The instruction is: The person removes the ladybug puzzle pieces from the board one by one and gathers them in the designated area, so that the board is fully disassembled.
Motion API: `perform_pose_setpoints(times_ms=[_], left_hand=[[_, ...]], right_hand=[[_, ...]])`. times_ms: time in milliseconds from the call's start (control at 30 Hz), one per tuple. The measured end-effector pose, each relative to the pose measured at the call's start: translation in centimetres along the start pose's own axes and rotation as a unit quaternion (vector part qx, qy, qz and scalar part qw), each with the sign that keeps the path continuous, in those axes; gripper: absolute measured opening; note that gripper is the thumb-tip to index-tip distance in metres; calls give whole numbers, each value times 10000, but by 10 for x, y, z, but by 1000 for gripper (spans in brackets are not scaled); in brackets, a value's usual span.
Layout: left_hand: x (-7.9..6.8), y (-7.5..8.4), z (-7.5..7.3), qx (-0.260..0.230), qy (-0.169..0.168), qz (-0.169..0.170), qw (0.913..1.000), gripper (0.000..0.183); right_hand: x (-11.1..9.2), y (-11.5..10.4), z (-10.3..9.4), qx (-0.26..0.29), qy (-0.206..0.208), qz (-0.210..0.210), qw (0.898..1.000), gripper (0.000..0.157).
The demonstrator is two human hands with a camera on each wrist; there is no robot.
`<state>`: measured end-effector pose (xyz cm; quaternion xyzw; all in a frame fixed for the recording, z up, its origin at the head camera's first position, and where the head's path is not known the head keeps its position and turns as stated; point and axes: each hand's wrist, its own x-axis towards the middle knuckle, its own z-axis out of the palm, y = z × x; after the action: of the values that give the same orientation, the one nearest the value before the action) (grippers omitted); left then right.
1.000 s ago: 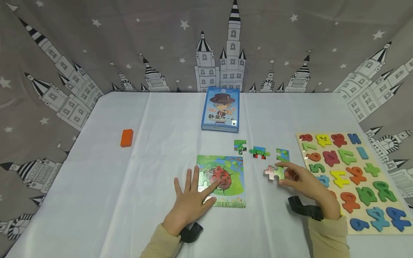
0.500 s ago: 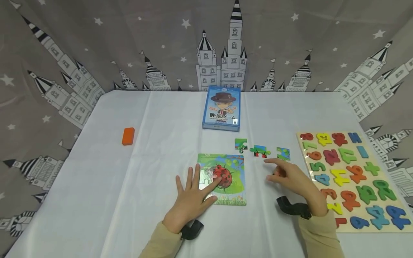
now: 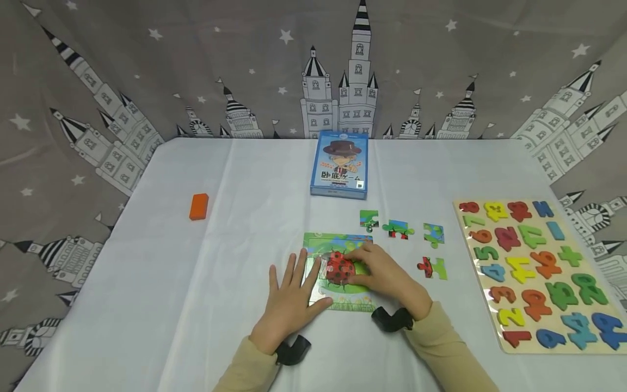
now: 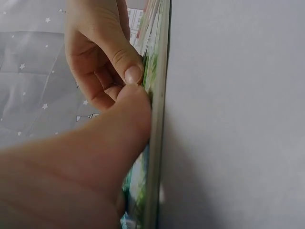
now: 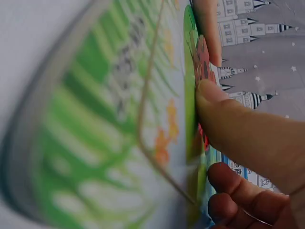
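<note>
The square green puzzle board (image 3: 343,306) was steadied by the splayed left hand (image 3: 286,309); a red ladybug piece (image 3: 339,268) was pinched by the right hand (image 3: 384,274), apparent removal needing a level lift.

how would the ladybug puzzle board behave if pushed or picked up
The ladybug puzzle board is likely stiff, as its edge looks straight, and probably light, being thin. Lying flat, it should slide rather than roll.

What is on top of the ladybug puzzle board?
The right hand appears to pinch a red ladybug piece on the puzzle board, while the left hand reaches over its left edge. The surface directly beneath both hands is covered.
</note>
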<state>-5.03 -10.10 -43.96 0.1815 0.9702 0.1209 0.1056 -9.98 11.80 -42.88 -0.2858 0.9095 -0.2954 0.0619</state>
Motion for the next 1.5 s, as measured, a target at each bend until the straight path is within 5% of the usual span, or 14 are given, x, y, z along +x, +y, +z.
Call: perform_pose_setpoints(times_ms=[167,300,467,567,767,1133,1267,1500], left_hand=[[-2,-2,1,-8,-6,-131,9999,83],[-2,-3,1,-34,-21,-161,9999,83],[-1,-3,2,-26,9,-137,9999,83],[-1,-2,1,-44,27,-105,9999,83],[-3,-2,0,-23,48,-245,9997,82],[-6,-3,-5,-344,47,-575,9977,97],[-7,-6,-7,-441,73,-571,9974,98],[-6,-13,-8,-475,64,-643,9968,96]], right_hand=[[2,-2,4,129,248,84,9996,34],[1,-2,3,861,451,350,9946,14],[-10,9,-14,2264,340,856,9697,8],[-23,24,-30,2607,405,1437,9538,14],[-46,45,-52,1670,485,2472,9532,16],[-50,52,-60,867,450,2706,9577,17],[-45,48,-55,952,617,2354,9653,20],[-14,21,-32,1586,331,663,9846,23]])
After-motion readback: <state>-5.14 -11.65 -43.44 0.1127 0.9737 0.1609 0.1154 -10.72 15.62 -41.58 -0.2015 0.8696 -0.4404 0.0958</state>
